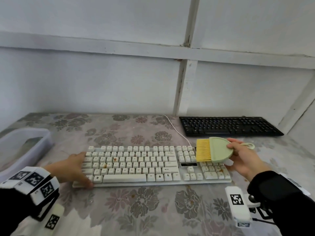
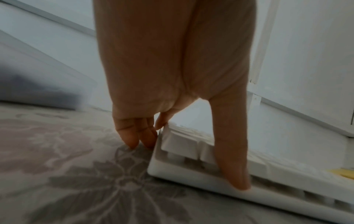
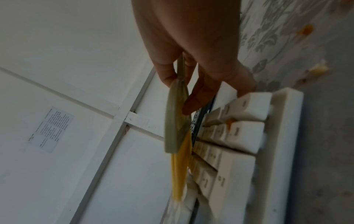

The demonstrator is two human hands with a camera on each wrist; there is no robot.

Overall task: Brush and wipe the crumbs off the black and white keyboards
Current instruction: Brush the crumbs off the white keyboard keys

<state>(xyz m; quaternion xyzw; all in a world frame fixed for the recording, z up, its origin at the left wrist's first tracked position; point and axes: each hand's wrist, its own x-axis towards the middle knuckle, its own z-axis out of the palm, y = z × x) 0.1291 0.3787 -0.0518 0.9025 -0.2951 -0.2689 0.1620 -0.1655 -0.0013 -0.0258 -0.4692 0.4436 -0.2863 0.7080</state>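
Note:
A white keyboard (image 1: pixel 136 165) lies in front of me on the flowered tablecloth, with orange-brown crumbs on its letter keys and number pad. My left hand (image 1: pixel 75 169) holds its left end, thumb on the front edge (image 2: pixel 235 180), fingers (image 2: pixel 134 136) against the side. My right hand (image 1: pixel 242 159) pinches a pale green brush (image 1: pixel 216 149) with yellow bristles (image 1: pixel 202 150), held just above the keys left of the number pad (image 3: pixel 176 121). A black keyboard (image 1: pixel 230 126) lies at the back right by the wall.
A clear plastic tub (image 1: pixel 22 149) stands at the left edge of the table. The white keyboard's cable (image 1: pixel 175 130) runs back toward the wall. Crumbs (image 3: pixel 306 30) lie on the cloth right of the white keyboard. White panelled walls close the back and right.

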